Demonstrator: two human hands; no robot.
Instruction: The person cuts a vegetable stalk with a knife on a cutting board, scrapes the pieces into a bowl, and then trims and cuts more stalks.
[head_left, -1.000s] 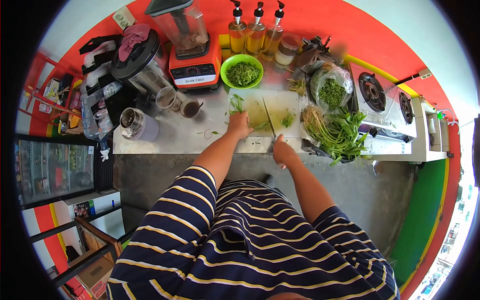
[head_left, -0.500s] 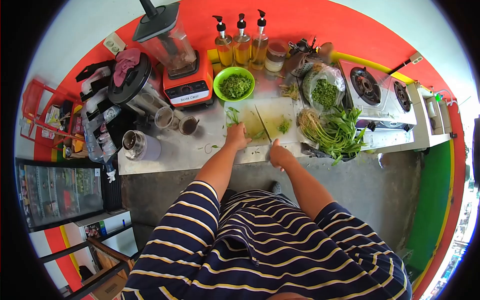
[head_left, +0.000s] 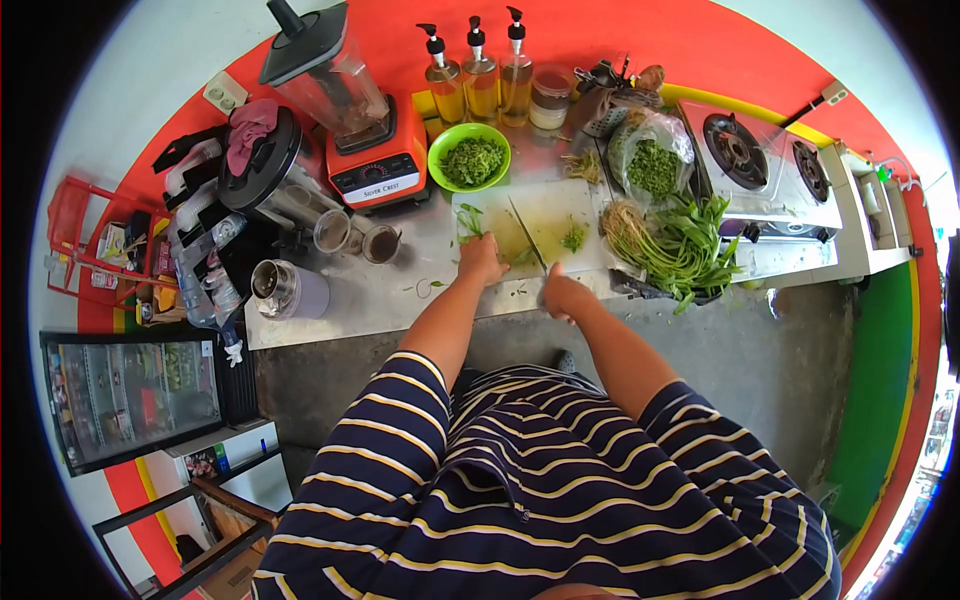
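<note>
On the pale cutting board (head_left: pixel 556 206), my left hand (head_left: pixel 482 260) is closed over leafy green stalks (head_left: pixel 470 219), whose leaves stick out past its far side. My right hand (head_left: pixel 567 295) grips the handle of a knife (head_left: pixel 526 232). The blade points away and to the left across the board, its near part close to cut green pieces by my left fingers. A small heap of chopped greens (head_left: pixel 573 238) lies right of the blade. Beyond the board, a lime-green bowl (head_left: pixel 434 166) holds chopped greens. My fingertips are partly hidden.
At the right lie a bundle of leafy stalks (head_left: pixel 690 250) and a plastic bag (head_left: pixel 683 142) of chopped greens, beside a gas stove (head_left: pixel 770 195). A red blender (head_left: pixel 375 165), pump bottles (head_left: pixel 480 88), glass jars (head_left: pixel 381 245) and a steel-mouthed container (head_left: pixel 300 290) stand on the metal table (head_left: pixel 410 290).
The camera view has shifted slightly. Both hands keep nearly the same place on the board, with the knife still in my right hand and the stalks under my left.
</note>
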